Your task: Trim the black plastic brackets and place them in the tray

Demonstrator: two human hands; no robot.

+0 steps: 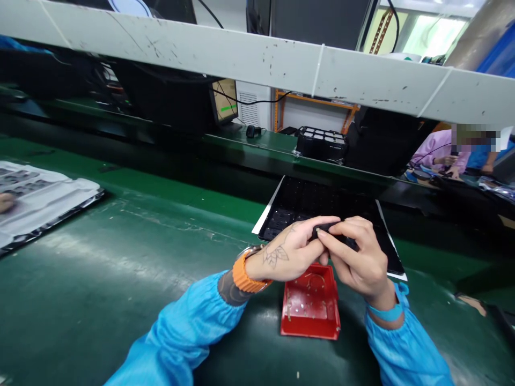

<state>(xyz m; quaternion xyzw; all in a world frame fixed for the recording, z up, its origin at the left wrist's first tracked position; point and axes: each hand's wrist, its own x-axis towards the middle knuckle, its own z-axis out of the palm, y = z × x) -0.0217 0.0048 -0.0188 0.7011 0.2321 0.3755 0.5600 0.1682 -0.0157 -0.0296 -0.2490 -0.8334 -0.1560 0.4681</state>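
Note:
A small black part (325,227) is held up between both hands, over the far end of a red bin. My left hand (295,247) is closed around it, thumb below and fingers above. Thumb and index finger of my right hand (360,254) grip the same part from the right side. A tiny pale speck shows at the right thumb tip, too small to name. Below the hands, the red bin (309,326) contains several tiny pale pieces. Just behind them lies a black tray (322,198) with rows of small dark shapes, on a white sheet.
At the far left, another person's fingers (6,202) touch a grey-white tray (60,201) with dark parts. A grey shelf beam (241,51) crosses above the green bench (120,300). A scanner (252,131) and black box (322,143) stand beyond. Co-workers sit at the far right.

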